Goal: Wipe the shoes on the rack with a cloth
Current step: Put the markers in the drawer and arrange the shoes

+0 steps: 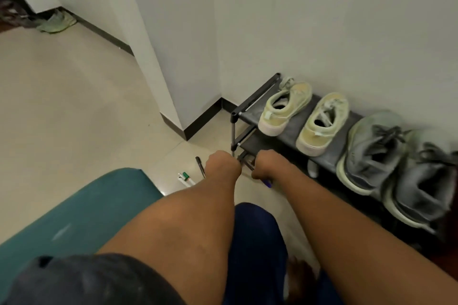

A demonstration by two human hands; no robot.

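hands low by rack (244,116) corner; left hand (223,164), right hand (266,164) grip unclear; cloth unseen; find it, then wipe yellow shoes (301,116) first

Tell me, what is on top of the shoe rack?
On the rack's top shelf stand two pale yellow shoes and two grey shoes. Lower shelves are mostly hidden; no cloth visible there.
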